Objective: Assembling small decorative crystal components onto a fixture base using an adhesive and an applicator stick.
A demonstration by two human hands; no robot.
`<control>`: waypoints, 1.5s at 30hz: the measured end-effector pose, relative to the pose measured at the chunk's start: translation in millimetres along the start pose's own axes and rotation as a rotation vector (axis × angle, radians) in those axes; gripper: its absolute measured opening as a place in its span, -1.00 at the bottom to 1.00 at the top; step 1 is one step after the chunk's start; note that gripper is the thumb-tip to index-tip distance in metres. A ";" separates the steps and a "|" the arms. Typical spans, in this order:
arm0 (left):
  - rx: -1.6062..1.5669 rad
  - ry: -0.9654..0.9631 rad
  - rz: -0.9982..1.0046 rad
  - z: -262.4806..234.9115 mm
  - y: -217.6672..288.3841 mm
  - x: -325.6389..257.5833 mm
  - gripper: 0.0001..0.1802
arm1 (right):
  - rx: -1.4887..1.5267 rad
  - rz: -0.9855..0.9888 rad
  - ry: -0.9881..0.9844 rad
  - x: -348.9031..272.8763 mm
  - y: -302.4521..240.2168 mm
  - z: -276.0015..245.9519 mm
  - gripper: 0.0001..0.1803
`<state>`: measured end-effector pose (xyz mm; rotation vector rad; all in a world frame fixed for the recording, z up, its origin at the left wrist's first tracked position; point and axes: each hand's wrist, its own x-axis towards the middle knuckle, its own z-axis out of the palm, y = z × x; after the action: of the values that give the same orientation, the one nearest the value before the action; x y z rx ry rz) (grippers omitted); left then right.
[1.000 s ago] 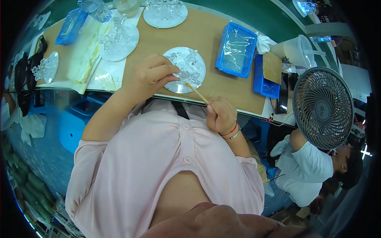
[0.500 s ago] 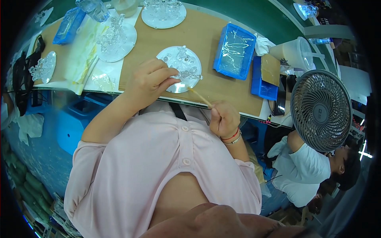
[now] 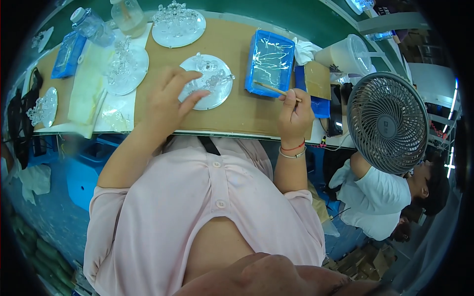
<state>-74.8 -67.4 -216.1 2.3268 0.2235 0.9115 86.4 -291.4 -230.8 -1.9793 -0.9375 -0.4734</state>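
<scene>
My right hand (image 3: 296, 111) pinches a thin wooden stick (image 3: 270, 88), whose far tip reaches over the near edge of a blue tray (image 3: 250, 74) with a clear, shiny lining or contents. My left hand (image 3: 170, 96) is at the left edge of a round white plate (image 3: 222, 98), thumb and forefinger apart with nothing seen between them. Small clear, crystal-like pieces (image 3: 210, 74) are clustered on that plate. Whether the left fingers touch the plate cannot be made out.
Other round plates (image 3: 190, 39) with clear pieces stand at the back and left. Jars (image 3: 128, 19), a yellowish cloth (image 3: 86, 84) and another blue tray (image 3: 66, 59) are on the left. A black fan (image 3: 387, 123), a plastic tub (image 3: 340, 54) and a seated co-worker (image 3: 380, 197) are at the right.
My right hand has moved up and right with the stick, from the plate's near edge to the blue tray. My left hand has moved left, its thumb and forefinger spreading apart.
</scene>
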 end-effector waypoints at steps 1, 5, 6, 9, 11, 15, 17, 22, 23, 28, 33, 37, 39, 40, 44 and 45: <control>0.031 0.002 -0.027 -5.7 -3.5 1.5 -0.71 | -0.007 -0.004 -0.011 -0.9 1.4 1.7 -0.84; 0.087 0.010 0.041 -10.8 -16.7 14.5 -0.78 | 0.107 0.000 0.072 -9.0 -4.8 -12.8 -0.84; 0.018 -0.108 -0.023 -9.5 -20.7 12.2 -0.79 | 0.160 -0.010 0.100 -10.1 -12.9 -17.9 -0.84; -0.070 -0.225 -0.086 -8.0 -21.0 8.6 -0.83 | 0.301 -0.072 0.108 -14.7 -29.2 -18.4 -0.84; -0.088 -0.219 -0.080 -6.3 -16.8 7.2 -0.85 | 0.267 -0.046 -0.044 -26.8 -32.7 -9.6 -0.84; -0.110 -0.222 -0.119 -8.8 -8.9 2.6 -0.80 | 0.136 -0.132 -0.088 -21.2 -32.3 18.5 -0.87; -0.147 -0.281 -0.201 -13.6 -8.5 3.0 -0.77 | 0.138 -0.137 -0.115 -21.6 -34.4 19.0 -0.89; -0.174 -0.372 -0.274 -18.1 -13.6 -3.2 -0.76 | 0.122 -0.171 -0.117 -16.3 -35.0 22.7 -0.92; -0.176 -0.374 -0.274 -17.5 -13.5 -3.6 -0.76 | 0.120 -0.182 -0.106 -11.1 -31.8 27.4 -0.93; -0.230 -0.355 -0.256 -13.6 -12.8 -5.0 -0.81 | 0.144 -0.202 -0.143 -15.2 -33.6 22.2 -0.95; -0.290 -0.300 -0.232 -6.1 -6.4 -7.3 -0.82 | 0.102 -0.183 -0.108 -7.0 -32.1 26.9 -0.96; -0.307 -0.274 -0.265 -5.5 -4.2 -9.0 -0.83 | 0.084 -0.277 -0.190 -21.1 -39.0 12.8 -0.98; -0.299 -0.282 -0.270 -5.1 -1.6 -7.1 -0.84 | 0.251 -0.311 -0.218 -32.4 -43.2 14.3 -0.99; -0.293 -0.296 -0.270 -5.0 -0.9 -6.2 -0.84 | 0.257 -0.316 -0.221 -33.1 -44.6 16.8 -0.99; -0.323 -0.286 -0.288 -3.6 -1.9 -8.8 -0.84 | 0.236 -0.333 -0.296 -37.0 -46.8 19.5 -0.97; -0.316 -0.293 -0.289 -4.0 -1.9 -10.1 -0.84 | 0.230 -0.332 -0.305 -38.8 -46.8 18.7 -0.96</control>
<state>-84.8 -67.7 -220.6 2.0342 0.2636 0.4230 25.1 -276.9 -239.8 -1.7197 -1.4575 -0.2320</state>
